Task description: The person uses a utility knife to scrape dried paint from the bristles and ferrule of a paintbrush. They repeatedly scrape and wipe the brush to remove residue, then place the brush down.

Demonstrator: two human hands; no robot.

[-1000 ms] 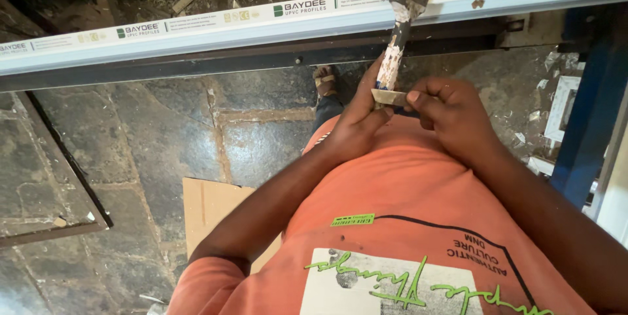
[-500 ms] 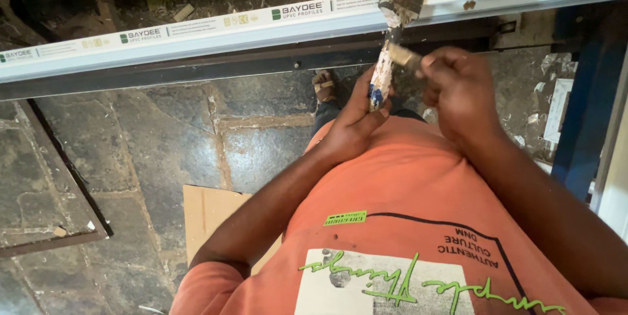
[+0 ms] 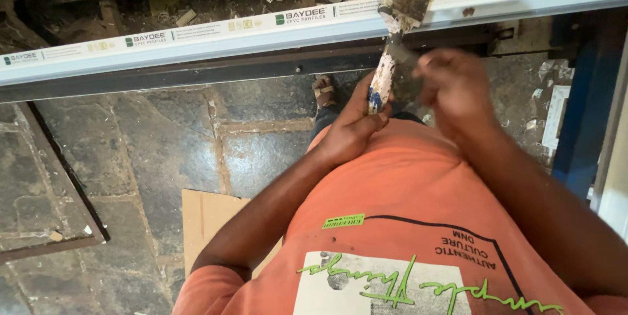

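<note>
While the left hand (image 3: pixel 353 128) grips the paint-caked handle of a worn paintbrush (image 3: pixel 392 34), its fingers clamped around the lower end of the handle, the brush stands nearly upright with its bristle head raised against the long white profile bar (image 3: pixel 196 43) that spans the view. The right hand (image 3: pixel 454 89) is just beside the handle, at about mid-height, and is blurred; whether its fingers are closed on anything, or only working at the handle surface, cannot be told. Judged from this arrangement, the step in hand is preparation or cleaning of the brush, not application to the bar. A further move would call for a firm hold by the left hand so that the handle does not twist, and for the bristle head to be kept off the printed face of the white bar if no marking is wanted there. Below the bar runs a dark metal rail (image 3: pixel 196 79). Underfoot is a dark stone floor (image 3: pixel 131 158), with a flat piece of cardboard (image 3: pixel 209 223) lying near the person's left elbow and one sandalled foot (image 3: pixel 324 91) visible under the rail. A blue upright frame (image 3: pixel 585 105) stands close on the right side and limits sideways room for the right arm.
</note>
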